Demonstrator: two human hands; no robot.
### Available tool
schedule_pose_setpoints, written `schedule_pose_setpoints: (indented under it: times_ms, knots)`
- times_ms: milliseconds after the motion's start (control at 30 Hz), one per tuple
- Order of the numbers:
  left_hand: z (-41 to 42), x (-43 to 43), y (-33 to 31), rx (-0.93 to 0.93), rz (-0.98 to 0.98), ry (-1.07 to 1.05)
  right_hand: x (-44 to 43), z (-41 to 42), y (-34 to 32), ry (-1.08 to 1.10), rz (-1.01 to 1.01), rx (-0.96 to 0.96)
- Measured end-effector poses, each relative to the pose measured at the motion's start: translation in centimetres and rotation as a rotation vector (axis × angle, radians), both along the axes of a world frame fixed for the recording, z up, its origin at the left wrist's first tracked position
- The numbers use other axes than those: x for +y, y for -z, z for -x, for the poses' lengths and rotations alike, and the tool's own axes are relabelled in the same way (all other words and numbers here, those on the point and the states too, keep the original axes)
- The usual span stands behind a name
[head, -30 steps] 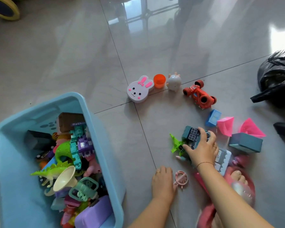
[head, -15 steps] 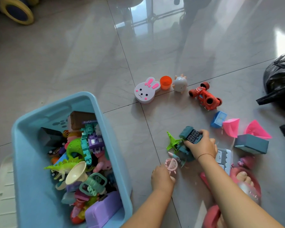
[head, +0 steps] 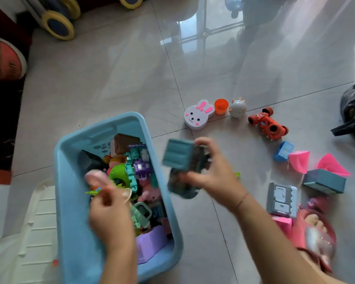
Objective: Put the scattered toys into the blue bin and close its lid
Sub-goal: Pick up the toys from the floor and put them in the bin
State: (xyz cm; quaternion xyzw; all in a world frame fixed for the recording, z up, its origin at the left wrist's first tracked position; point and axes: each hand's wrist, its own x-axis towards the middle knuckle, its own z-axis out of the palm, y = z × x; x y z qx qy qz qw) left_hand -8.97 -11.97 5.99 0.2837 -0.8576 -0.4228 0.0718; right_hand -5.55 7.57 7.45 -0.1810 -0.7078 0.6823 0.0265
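Observation:
The blue bin (head: pixel 70 201) stands open on the floor at lower left, holding several toys. My left hand (head: pixel 111 220) hovers over the bin, blurred, with a small pink toy (head: pixel 95 178) at its fingertips. My right hand (head: pixel 211 173) grips a teal-grey block toy (head: pixel 179 155) just above the bin's right rim. On the floor to the right lie a bunny box (head: pixel 198 114), an orange cup (head: pixel 221 106), a white round toy (head: pixel 237 108), a red car (head: pixel 267 125), a blue block (head: pixel 283 150), pink pieces (head: pixel 299 162) and grey-blue blocks (head: pixel 324 183).
A white ribbed lid (head: pixel 35 232) lies left of the bin. A black plastic bag (head: pixel 353 107) sits at the right edge. A ball (head: pixel 4 58) and a wheeled toy (head: pixel 57 25) stand at upper left. My foot in a pink slipper (head: pixel 316 232) rests at lower right.
Both hands lifted toys from the floor and moved left: the right hand carries the teal-grey toy to the bin's rim, the left hand carries the small pink toy over the bin.

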Motion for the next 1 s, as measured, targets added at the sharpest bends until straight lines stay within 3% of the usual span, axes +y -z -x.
schedule_pose_setpoints:
  times_ms: [133,267,433,600,667,767,867,1000]
  knots:
    - [-2.3,-7.8,2.8,-0.229,0.028,-0.244,-8.0,-0.4,0.1,-0.354,-0.191,0.065]
    - [-3.9,-8.6,3.4,-0.407,-0.112,-0.356,-10.0,-2.0,3.9,-0.429,-0.731,-0.024]
    - [-1.8,-6.7,3.0,-0.113,-0.099,-0.356,-9.8,-4.1,6.5,-0.305,-0.914,-0.091]
    - [-1.8,-1.2,0.1,0.049,-0.054,-0.091,-8.2,-4.1,6.2,-0.065,-0.492,-0.01]
    - [-2.5,1.8,-0.8,0.19,-0.022,0.093,-5.9,-3.9,7.7,0.134,-0.443,-0.088]
    - [-4.2,7.0,-0.4,0.35,-0.013,0.467,-0.8,-5.0,11.7,0.372,-0.573,-0.319]
    - [-6.2,11.9,2.9,0.215,-0.022,0.809,3.9,-8.4,14.9,0.563,-0.713,-0.64]
    - [-7.7,15.7,10.0,-0.129,0.148,1.202,8.1,-12.6,16.9,0.681,-0.715,-0.846]
